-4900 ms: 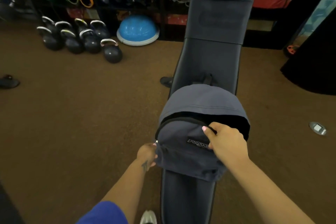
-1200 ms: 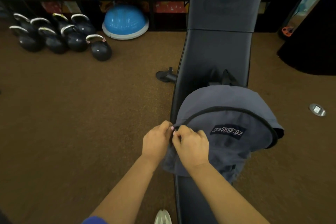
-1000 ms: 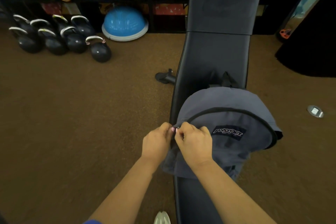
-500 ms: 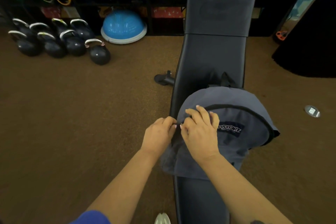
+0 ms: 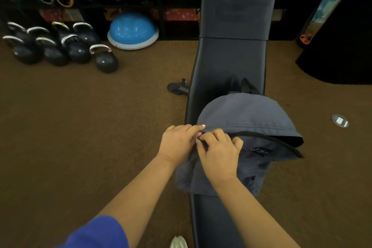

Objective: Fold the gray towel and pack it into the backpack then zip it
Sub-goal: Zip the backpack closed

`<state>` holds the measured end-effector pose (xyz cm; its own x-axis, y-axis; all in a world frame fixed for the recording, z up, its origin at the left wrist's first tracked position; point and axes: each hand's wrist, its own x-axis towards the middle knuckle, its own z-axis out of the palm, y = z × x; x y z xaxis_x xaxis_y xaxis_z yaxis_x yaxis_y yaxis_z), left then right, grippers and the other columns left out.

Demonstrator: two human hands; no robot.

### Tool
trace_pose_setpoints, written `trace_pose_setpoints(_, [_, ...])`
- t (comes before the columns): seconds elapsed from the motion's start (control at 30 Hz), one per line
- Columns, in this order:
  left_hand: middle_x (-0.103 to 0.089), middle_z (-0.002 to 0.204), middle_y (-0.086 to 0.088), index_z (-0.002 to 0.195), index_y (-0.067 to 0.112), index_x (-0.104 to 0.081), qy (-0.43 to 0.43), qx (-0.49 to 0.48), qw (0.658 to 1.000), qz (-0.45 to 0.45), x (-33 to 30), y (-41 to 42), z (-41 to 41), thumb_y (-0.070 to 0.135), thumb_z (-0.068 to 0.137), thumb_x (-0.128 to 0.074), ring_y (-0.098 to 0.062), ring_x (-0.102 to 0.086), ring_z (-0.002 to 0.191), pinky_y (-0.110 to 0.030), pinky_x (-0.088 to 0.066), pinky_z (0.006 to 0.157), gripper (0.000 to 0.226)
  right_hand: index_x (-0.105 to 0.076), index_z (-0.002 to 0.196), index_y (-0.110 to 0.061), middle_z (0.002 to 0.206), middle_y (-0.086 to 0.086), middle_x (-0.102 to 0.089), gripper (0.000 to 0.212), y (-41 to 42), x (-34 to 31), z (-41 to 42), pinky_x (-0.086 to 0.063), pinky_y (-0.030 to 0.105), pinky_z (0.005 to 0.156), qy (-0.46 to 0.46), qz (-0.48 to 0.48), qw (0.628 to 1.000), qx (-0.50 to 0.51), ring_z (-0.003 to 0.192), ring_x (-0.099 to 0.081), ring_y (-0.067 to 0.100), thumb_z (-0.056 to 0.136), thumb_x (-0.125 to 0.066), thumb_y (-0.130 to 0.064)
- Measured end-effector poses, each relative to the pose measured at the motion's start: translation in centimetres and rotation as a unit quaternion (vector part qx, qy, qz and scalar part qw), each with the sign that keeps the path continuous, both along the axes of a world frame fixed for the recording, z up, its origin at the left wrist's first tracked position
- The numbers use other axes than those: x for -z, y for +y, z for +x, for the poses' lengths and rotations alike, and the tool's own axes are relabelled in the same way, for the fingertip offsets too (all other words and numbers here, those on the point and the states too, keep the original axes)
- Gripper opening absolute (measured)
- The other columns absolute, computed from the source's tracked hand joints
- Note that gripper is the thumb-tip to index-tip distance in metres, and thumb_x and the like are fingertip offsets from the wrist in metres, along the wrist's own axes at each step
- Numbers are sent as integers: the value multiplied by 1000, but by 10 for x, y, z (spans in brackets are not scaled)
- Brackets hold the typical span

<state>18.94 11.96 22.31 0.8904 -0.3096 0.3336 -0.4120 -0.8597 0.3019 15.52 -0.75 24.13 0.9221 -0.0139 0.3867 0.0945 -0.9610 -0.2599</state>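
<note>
Gray backpack (image 5: 247, 119) lay on the black padded bench (image 5: 231, 62), its dark zipper line (image 5: 267, 137) curving across the front, with a gap showing at the right end. Towel not visible — cannot tell whether it was inside. Left hand (image 5: 177, 143) rested at the bag's left edge, fingers extended and pinching the fabric by the zipper. Right hand (image 5: 219, 155) sat just beside it, touching it, fingers curled on the zipper line — the pull itself hidden under them. Kettlebells (image 5: 60, 46) and a blue balance dome (image 5: 132, 30) stood on the brown floor (image 5: 80, 127), well apart from the bench.
</note>
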Motion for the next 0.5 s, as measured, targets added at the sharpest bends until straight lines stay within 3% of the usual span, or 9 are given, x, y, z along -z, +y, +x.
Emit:
trace_pose_setpoints(0.1, [-63,91,8,108,27,-67,59,-36,995,-76,-6,-9,2,34,93,-46,-5,-59,85,-21,-45,70,26,-70,74,-26,73,-5,-60,8,-5,-1,1,-23,33,75,18,2,1000,3,67,-62,19,73,-73,-34])
trace_pose_setpoints(0.2, [-62,98,7,105,23,-68,172,-80,962,-196,-9,-15,5,26,93,-52,-4,-56,92,-21,-46,79,20,-67,75,-25,71,-6,-63,14,-8,-1,2,-22,34,74,47,12,999,19,67,-62,18,70,-76,-35])
trace_pose_setpoints(0.37, [-67,85,1,90,18,-69,347,-148,849,-370,-11,-22,13,26,94,-51,-9,-60,79,-21,-45,70,20,-60,79,-23,60,-6,-60,8,-11,-1,7,-22,34,76,61,41,996,51,61,-58,18,80,-65,-29])
trace_pose_setpoints(0.5, [-67,77,-8,78,14,-71,411,-154,769,-465,-9,-26,16,32,90,-57,-16,-61,75,-35,-49,76,26,-57,85,-22,62,-6,-61,10,-16,-1,13,-21,32,78,77,45,995,50,62,-59,18,80,-64,-26])
